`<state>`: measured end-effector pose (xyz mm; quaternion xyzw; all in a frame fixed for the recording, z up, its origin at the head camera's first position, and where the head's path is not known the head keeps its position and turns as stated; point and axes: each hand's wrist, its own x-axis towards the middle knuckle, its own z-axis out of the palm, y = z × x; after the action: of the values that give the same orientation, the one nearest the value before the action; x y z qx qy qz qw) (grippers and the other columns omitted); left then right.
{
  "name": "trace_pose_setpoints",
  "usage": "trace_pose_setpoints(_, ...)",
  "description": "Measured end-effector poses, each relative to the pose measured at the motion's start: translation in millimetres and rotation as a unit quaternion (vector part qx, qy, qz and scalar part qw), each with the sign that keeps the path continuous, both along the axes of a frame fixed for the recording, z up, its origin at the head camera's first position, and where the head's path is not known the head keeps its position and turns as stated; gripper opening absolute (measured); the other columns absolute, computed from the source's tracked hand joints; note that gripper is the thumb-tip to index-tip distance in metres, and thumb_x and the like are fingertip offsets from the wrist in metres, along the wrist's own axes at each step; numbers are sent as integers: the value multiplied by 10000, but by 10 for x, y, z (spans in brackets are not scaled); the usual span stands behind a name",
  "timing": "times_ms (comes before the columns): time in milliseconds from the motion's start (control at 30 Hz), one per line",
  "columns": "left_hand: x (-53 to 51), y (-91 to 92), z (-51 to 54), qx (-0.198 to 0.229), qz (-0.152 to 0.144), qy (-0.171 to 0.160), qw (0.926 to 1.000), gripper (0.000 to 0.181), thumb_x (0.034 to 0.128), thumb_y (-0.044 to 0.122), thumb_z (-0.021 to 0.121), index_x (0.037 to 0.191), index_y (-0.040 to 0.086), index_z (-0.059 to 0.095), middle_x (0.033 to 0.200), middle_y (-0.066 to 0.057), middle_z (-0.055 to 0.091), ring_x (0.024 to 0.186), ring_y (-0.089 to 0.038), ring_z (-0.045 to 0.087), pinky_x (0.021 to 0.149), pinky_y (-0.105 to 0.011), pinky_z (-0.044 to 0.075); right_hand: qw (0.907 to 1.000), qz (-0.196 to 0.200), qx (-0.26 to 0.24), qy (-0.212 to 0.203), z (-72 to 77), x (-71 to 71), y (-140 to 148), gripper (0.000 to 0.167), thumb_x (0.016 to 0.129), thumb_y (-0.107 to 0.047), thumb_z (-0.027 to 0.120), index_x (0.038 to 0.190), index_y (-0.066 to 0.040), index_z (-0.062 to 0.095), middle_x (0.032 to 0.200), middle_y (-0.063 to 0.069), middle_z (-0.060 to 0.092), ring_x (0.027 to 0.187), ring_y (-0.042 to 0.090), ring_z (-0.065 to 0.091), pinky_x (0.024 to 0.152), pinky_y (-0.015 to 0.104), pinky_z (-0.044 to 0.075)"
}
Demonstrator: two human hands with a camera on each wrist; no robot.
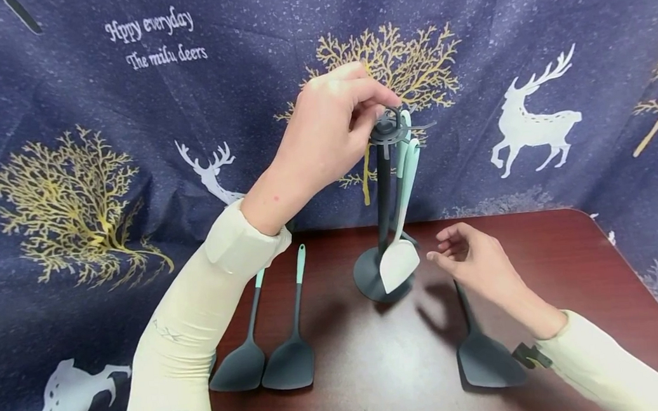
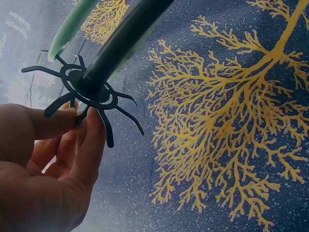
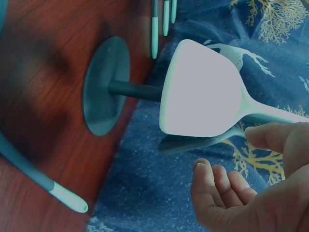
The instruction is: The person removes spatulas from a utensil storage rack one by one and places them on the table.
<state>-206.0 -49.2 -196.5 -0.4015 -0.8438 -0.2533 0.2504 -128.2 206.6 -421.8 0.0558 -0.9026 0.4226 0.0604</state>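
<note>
A dark utensil stand [image 1: 384,201] with a round base stands upright on the table, a ring of hooks at its top. My left hand [image 1: 329,119] pinches the loop at the stand's top between thumb and fingers. From the hooks hangs a white spatula [image 1: 400,264] with a mint handle; behind it hangs a dark-headed utensil [image 3: 188,144], partly hidden. To the right of the stand my right hand [image 1: 479,262] hovers with fingers loosely bent and nothing in them, close to the hanging white spatula in the right wrist view.
Two dark spatulas with mint handles, one [image 1: 239,366] beside the other [image 1: 290,364], lie left on the brown table [image 1: 357,369]; a third piece is mostly hidden there. Another dark spatula [image 1: 486,361] lies beneath my right arm. A patterned blue cloth [image 1: 270,18] hangs behind.
</note>
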Motion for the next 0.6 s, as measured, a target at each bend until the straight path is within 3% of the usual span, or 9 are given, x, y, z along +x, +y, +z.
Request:
trace_pose_setpoints(500, -3, 5, -24, 64, -14, -27, 10000, 294, 1023, -7, 581, 1107, 113, 836, 865, 12, 612, 722, -102, 475, 710, -263, 396, 9970, 148, -438, 620, 40, -51, -173, 258, 928, -162, 832, 1129, -67, 700, 1011, 63, 746, 886, 192, 734, 771, 244, 605)
trace_pose_setpoints(600, -4, 1, -19, 105, -27, -30, 9999, 293, 1021, -11, 581, 1104, 108, 836, 866, 10, 615, 724, -101, 478, 706, -259, 399, 9947, 191, -598, 820, 62, -58, -200, 257, 916, -125, 838, 1127, -54, 708, 1017, 74, 751, 879, 173, 741, 785, 201, 596)
